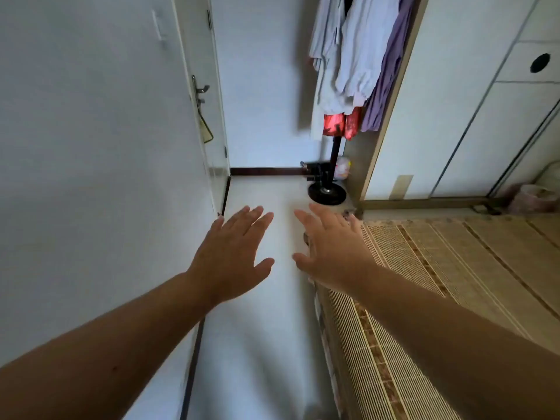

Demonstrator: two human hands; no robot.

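Both arms extended forward: left hand [233,253] and right hand [330,250] flat, fingers straight and spread, holding nothing. The tan slatted bamboo mat [454,268] lies flat on the bed [327,359]. Its corner is just beside the right hand and is the probable reach target. Left hand hovers over white floor [266,344].

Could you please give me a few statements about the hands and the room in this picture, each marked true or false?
1. The left hand and the right hand are both open and hold nothing. True.
2. The mat lies to the left of both hands. False: it lies on the right, by the right hand.
3. Clothes hang on a stand with a round black base. True.
4. The left hand grips the door handle. False: the handle is further off and untouched.
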